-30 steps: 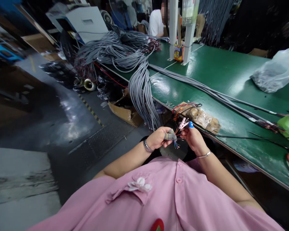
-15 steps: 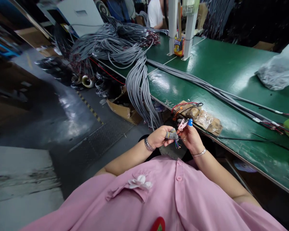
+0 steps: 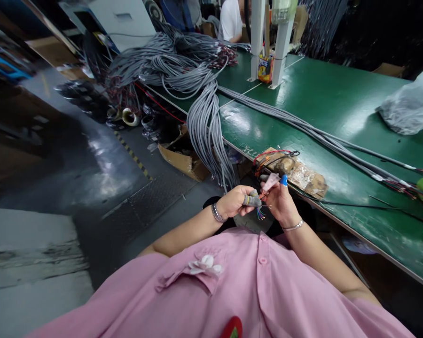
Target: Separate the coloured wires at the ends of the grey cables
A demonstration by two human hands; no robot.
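Just off the tabletop's (image 3: 324,94) near edge, I see the left hand (image 3: 238,201) pinching thin coloured wires (image 3: 260,214), likely light, limp and best held just behind their loose ends, while the right hand (image 3: 281,203) grips a pink clip (image 3: 270,181).

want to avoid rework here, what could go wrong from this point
The wires fan out loose below the left hand, so they might tangle. The right hand holds the pink clip, which could slip. The grey cables drape over the table edge and might slide off.
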